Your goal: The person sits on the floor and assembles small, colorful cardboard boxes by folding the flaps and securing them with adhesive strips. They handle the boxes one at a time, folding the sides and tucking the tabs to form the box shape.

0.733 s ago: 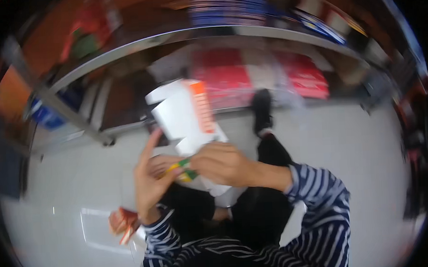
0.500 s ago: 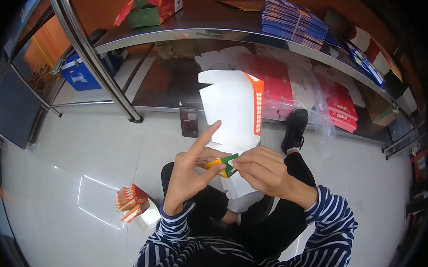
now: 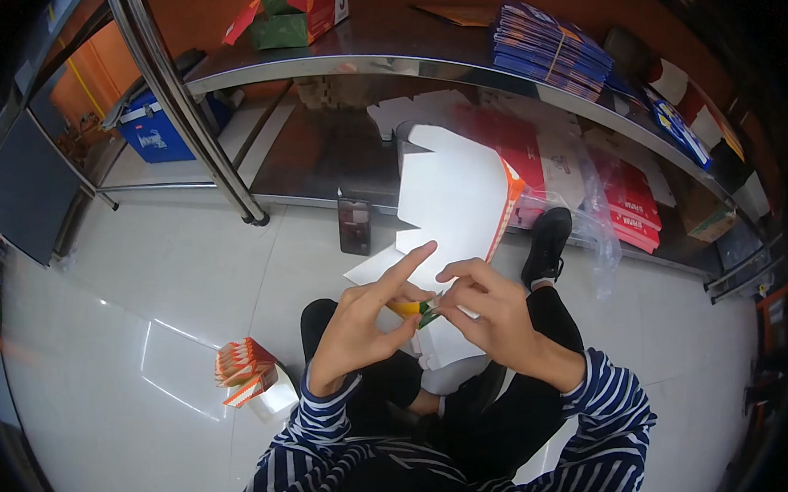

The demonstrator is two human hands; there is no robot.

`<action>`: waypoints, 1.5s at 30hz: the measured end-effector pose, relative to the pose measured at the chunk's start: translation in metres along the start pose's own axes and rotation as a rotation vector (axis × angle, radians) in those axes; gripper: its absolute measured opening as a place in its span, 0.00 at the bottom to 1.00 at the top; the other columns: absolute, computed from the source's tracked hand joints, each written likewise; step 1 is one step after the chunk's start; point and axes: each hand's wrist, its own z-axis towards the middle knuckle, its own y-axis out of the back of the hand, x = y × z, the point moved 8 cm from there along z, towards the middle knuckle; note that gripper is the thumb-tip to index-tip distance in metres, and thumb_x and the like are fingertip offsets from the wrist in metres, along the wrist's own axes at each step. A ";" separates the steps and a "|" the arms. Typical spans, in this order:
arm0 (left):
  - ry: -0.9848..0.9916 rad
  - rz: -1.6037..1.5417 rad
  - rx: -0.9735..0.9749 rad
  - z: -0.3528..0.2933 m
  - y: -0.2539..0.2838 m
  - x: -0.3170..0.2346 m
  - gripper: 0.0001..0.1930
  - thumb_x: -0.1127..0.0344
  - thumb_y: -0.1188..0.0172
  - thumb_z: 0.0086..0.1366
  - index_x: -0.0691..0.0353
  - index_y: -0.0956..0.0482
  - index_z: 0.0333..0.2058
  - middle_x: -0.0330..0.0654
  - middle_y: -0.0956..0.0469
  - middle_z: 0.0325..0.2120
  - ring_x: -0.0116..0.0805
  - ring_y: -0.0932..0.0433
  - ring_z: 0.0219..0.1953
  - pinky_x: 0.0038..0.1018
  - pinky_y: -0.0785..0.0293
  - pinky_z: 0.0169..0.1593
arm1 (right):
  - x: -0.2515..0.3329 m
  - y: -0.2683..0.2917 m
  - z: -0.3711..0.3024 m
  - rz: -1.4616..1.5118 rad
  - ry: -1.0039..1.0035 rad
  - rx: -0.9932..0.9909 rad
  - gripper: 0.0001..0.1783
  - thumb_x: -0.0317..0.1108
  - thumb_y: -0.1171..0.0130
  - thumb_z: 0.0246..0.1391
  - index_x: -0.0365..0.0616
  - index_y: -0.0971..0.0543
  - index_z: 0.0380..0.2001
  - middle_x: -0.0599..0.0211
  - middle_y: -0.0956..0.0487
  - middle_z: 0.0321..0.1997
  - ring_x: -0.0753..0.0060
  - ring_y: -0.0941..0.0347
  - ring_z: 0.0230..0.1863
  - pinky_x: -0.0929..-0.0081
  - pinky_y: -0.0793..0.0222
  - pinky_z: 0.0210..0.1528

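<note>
A partly folded carton (image 3: 454,194) opens out in front of me, white inside, with an orange patterned strip along its right edge. My left hand (image 3: 354,328) pinches a yellow-and-green part of it between thumb and fingers, its index finger pointing up over the white panel. Against the green end, my right hand (image 3: 496,321) has its thumb and fingertips closed on a small edge or flap; the fingers hide the exact spot. White lower panels of the carton hang down between my legs.
A bundle of orange folded card pieces (image 3: 243,370) stands on the floor to the left. A phone (image 3: 355,226) leans by the shelf. The metal shelf (image 3: 376,64) carries a red-green box (image 3: 297,19) and a tied blue stack (image 3: 551,49); red flat cartons (image 3: 628,202) lie underneath.
The carton's large white panel has swung right and tilted, and a white flap now shows at its left. My right fingers have lifted and spread slightly at the green end.
</note>
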 end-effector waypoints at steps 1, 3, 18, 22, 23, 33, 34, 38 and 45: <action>-0.017 0.005 0.012 0.000 0.000 -0.001 0.41 0.81 0.41 0.41 0.57 0.41 0.58 0.47 0.21 0.29 0.40 0.21 0.35 0.29 0.30 0.47 | -0.005 0.000 0.002 0.039 -0.044 0.001 0.08 0.23 0.40 0.37 0.41 0.24 0.26 0.62 0.24 0.28 0.64 0.26 0.28 0.74 0.31 0.30; 0.019 -0.070 0.029 -0.001 -0.002 0.004 0.41 0.81 0.42 0.40 0.57 0.41 0.58 0.45 0.22 0.29 0.40 0.22 0.35 0.30 0.32 0.48 | -0.015 -0.004 0.003 0.110 -0.123 0.028 0.07 0.24 0.39 0.36 0.40 0.25 0.24 0.61 0.23 0.28 0.65 0.26 0.27 0.75 0.30 0.30; -0.015 0.194 -0.318 -0.011 0.012 0.050 0.49 0.67 0.30 0.38 0.59 0.48 0.59 0.48 0.29 0.44 0.44 0.41 0.56 0.40 0.52 0.61 | -0.090 -0.030 -0.008 0.773 -0.703 0.322 0.08 0.25 0.39 0.46 0.37 0.24 0.32 0.69 0.24 0.33 0.81 0.29 0.36 0.83 0.34 0.42; 0.054 -0.261 -0.385 -0.029 0.025 0.115 0.41 0.63 0.27 0.38 0.61 0.36 0.53 0.50 0.32 0.49 0.42 0.39 0.56 0.36 0.48 0.60 | -0.101 -0.027 -0.018 1.069 -0.674 0.335 0.11 0.23 0.42 0.46 0.38 0.28 0.36 0.67 0.24 0.36 0.76 0.28 0.40 0.80 0.34 0.44; 0.076 -0.381 -0.298 -0.033 0.020 0.127 0.37 0.63 0.28 0.39 0.61 0.33 0.51 0.50 0.30 0.46 0.41 0.37 0.54 0.35 0.44 0.58 | -0.100 -0.025 -0.018 1.151 -0.651 0.295 0.11 0.23 0.42 0.46 0.38 0.28 0.36 0.66 0.24 0.36 0.75 0.28 0.40 0.79 0.35 0.45; 0.098 -0.092 -0.202 -0.028 0.004 0.086 0.11 0.68 0.35 0.49 0.66 0.21 0.31 0.42 0.23 0.27 0.32 0.24 0.28 0.20 0.31 0.36 | -0.079 -0.017 0.000 0.366 -0.420 0.316 0.15 0.31 0.40 0.46 0.38 0.24 0.40 0.64 0.24 0.37 0.77 0.29 0.38 0.82 0.36 0.44; 0.082 -0.056 -0.204 -0.026 0.001 0.077 0.10 0.68 0.35 0.49 0.66 0.21 0.30 0.43 0.23 0.27 0.32 0.25 0.27 0.19 0.31 0.34 | -0.087 -0.021 -0.007 0.457 -0.552 0.252 0.17 0.40 0.38 0.46 0.41 0.22 0.38 0.65 0.24 0.33 0.76 0.29 0.34 0.78 0.34 0.39; 0.005 0.088 -0.304 -0.024 -0.006 0.058 0.09 0.71 0.35 0.47 0.65 0.20 0.29 0.43 0.23 0.25 0.32 0.25 0.26 0.19 0.30 0.30 | -0.100 -0.027 -0.010 0.467 -0.562 0.195 0.14 0.36 0.39 0.45 0.40 0.21 0.35 0.66 0.25 0.30 0.76 0.31 0.30 0.79 0.36 0.35; -0.125 0.169 -0.491 -0.033 -0.009 0.040 0.09 0.77 0.36 0.43 0.66 0.21 0.27 0.42 0.24 0.23 0.32 0.25 0.24 0.20 0.29 0.29 | -0.087 -0.015 -0.001 0.228 -0.519 0.148 0.10 0.31 0.41 0.40 0.37 0.20 0.28 0.65 0.29 0.25 0.73 0.33 0.28 0.79 0.38 0.33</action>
